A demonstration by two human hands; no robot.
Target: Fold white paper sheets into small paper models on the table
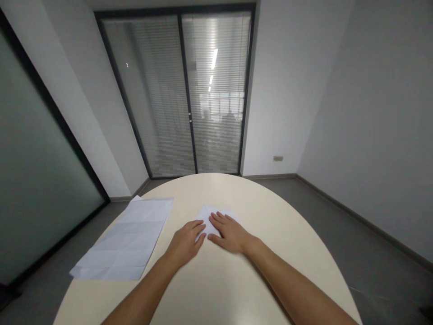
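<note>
A small folded sheet of white paper (205,214) lies on the pale round table (267,212), partly covered by both hands. My right hand (230,231) rests flat on its right part with the fingers stretched out. At its left edge, my left hand (186,241) touches the paper, its fingers extended and the thumb apart from them. The lower and right parts of the paper are hidden under my hands, so I cannot see its whole shape.
Larger white sheets (131,239) with crease lines lie on the table's left side, overhanging its edge. Beyond the table stands a glass door (189,113) with blinds. A frosted glass panel (37,180) is at the left, a wall (382,135) at the right.
</note>
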